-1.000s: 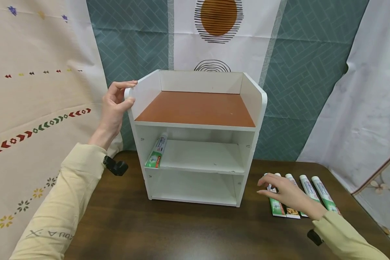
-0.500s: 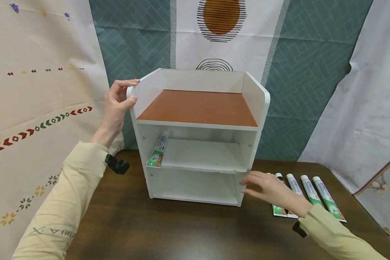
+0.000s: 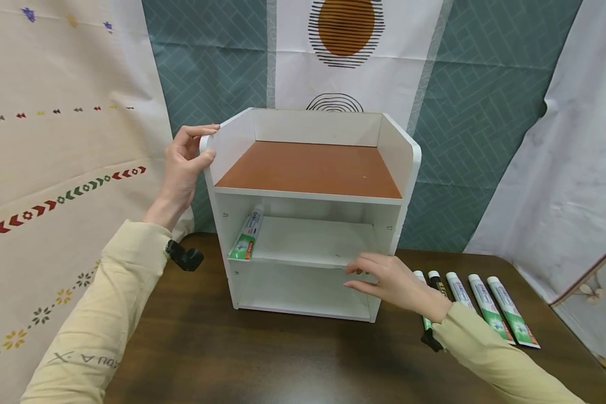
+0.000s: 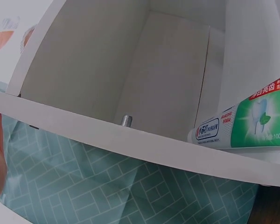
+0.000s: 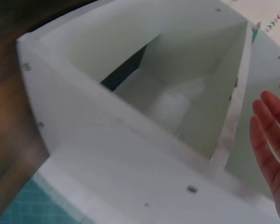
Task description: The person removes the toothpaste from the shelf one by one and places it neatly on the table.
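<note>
A white three-level shelf unit (image 3: 310,126) with a brown top board stands on the dark wooden table (image 3: 283,359). My left hand (image 3: 202,146) grips the top front corner of its left side panel between thumb and fingers. One green and white toothpaste tube (image 3: 247,235) leans at the left of the middle shelf, also seen in the left wrist view as the tube (image 4: 242,126). My right hand (image 3: 366,275) hovers empty, fingers straight, at the front edge of the middle shelf near the right side panel. In the right wrist view its fingers (image 5: 270,140) face the shelf's openings.
Several toothpaste tubes (image 3: 485,306) lie side by side on the table to the right of the shelf. Patterned cloths (image 3: 70,140) hang behind and on both sides. The table's right edge runs near a white curtain (image 3: 560,185).
My right hand has left the row of tubes and moved left, up to the front of the shelf, holding nothing. The left hand keeps its grip on the corner.
</note>
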{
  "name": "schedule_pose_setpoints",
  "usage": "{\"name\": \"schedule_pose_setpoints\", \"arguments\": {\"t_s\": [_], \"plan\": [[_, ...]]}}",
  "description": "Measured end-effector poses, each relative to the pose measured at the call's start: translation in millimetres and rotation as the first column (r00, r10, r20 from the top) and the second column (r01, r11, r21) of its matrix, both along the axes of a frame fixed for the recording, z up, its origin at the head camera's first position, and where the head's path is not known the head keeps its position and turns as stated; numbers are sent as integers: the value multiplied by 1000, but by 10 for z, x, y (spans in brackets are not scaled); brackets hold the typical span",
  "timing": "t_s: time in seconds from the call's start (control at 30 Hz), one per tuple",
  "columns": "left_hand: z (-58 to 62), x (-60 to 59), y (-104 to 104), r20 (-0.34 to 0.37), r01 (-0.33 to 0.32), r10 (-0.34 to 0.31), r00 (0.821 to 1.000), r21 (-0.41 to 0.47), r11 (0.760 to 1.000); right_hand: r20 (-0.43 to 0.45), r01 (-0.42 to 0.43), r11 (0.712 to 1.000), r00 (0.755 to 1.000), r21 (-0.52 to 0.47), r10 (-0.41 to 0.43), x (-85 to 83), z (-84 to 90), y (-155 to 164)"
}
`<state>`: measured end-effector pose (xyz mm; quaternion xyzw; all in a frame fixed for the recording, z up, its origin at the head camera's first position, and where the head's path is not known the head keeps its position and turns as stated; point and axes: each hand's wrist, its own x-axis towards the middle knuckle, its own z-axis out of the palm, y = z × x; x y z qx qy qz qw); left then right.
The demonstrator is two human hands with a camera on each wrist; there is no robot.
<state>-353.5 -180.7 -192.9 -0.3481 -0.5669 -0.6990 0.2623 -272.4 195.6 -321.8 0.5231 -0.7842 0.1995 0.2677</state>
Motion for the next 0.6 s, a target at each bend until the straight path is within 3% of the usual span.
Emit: {"name": "schedule_pose_setpoints", "arguments": {"t_s": [0.43, 0.6], "plan": [[18, -1, 3, 4, -9, 9, 1000, -12, 1000, 166, 29, 999, 986, -24, -24, -240, 153, -516], [1, 8, 0, 7, -14, 14, 1000, -16, 1000, 286, 43, 999, 957, -13, -38, -311, 203, -756]]}}
